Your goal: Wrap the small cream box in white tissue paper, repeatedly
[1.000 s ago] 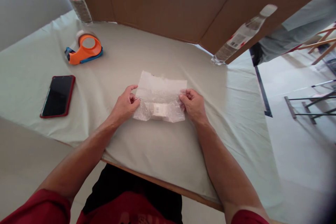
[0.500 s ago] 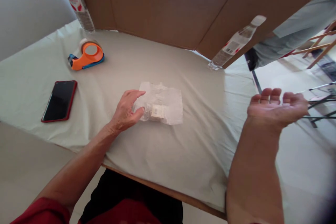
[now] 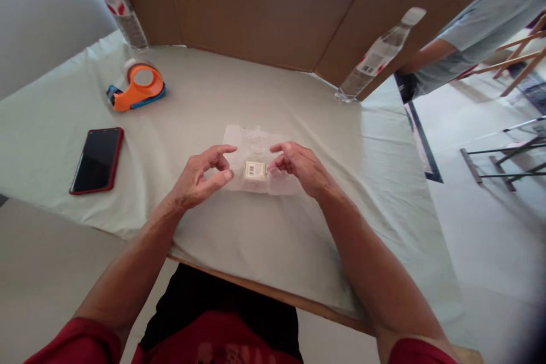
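Observation:
A small pale box (image 3: 255, 170) with a barcode label lies on a sheet of translucent white wrap (image 3: 251, 139), which looks like bubble wrap, at the middle of the table. At the wrap's left edge is my left hand (image 3: 199, 175), thumb and forefinger spread apart with nothing between them. My right hand (image 3: 300, 164) hovers over the wrap's right side, close by the box. Its fingers are curled a little and apart, and they hold nothing.
An orange and blue tape dispenser (image 3: 140, 86) and a red-cased phone (image 3: 97, 160) lie on the left. Water bottles stand at the back left (image 3: 121, 8) and back right (image 3: 379, 57) before a cardboard panel (image 3: 256, 11). Beyond the panel, a person's arm (image 3: 430, 54) shows at right.
My right hand has come in from beyond the table's right side to the wrap, turning over from palm-up. The left hand has stayed nearly in place. The view has shifted slightly.

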A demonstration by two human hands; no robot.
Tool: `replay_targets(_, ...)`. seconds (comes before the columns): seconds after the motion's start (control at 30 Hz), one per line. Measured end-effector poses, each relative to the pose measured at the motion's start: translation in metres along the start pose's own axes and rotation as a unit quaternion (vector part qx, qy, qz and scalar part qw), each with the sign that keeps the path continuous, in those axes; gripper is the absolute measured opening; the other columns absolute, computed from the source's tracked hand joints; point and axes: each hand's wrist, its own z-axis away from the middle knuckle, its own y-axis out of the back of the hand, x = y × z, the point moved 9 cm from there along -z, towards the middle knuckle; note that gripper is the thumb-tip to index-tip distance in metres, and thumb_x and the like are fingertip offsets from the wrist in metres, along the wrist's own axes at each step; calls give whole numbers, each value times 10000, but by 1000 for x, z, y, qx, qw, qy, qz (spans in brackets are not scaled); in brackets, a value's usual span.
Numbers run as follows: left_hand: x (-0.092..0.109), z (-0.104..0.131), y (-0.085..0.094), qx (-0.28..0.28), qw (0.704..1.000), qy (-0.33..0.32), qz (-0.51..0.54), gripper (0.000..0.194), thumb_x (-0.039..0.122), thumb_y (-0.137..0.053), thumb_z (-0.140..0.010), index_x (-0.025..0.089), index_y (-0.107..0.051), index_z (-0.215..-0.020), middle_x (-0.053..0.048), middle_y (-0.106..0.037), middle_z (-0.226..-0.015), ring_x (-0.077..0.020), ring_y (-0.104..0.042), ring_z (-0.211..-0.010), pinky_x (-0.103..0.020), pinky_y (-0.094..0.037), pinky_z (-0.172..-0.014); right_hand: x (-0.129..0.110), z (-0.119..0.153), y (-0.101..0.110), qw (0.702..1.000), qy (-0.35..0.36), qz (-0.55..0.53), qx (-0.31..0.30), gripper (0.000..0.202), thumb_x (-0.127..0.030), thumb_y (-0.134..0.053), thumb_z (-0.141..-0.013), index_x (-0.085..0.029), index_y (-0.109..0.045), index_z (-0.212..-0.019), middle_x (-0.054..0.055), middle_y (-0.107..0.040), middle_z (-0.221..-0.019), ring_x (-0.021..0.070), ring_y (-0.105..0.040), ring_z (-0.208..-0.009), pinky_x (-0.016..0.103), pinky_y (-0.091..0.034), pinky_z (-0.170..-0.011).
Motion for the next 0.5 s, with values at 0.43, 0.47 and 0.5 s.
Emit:
replay_targets(0.43, 6, 18, -30, -48, 967, 1, -252, 477, 331, -615, -874, 171, -571, -1322, -160, -661, -1297, -311, -645, -1170, -427, -516, -966, -19, 37, -18, 955, 131, 265, 12, 359, -371, -673, -845, -212, -675, -1168, 106, -695, -1182, 209, -658, -899, 335, -535, -723)
replay_targets(0.47, 4, 15, -38, -60, 965, -10, -254, 604, 329, -658, -837, 166, -503, -1398, -183, -606, -1399, -338, -593, -1278, -460, -494, -1034, -19, 30, -24, 949, 152, 276, 17, 480, -373, -700, -823, -217, -630, -1271, 131, -648, -1306, 241, -659, -1004, 365, -554, -768)
replay_targets(0.5, -1, 12, -47, -84, 962, -12, -258, 737, 335, -699, -804, 163, -422, -1466, -202, -544, -1479, -358, -537, -1357, -488, -469, -1084, -17, 24, -31, 941, 167, 293, 12, 560, -371, -720, -805, -215, -595, -1328, 147, -616, -1367, 271, -646, -1090, 399, -562, -821)
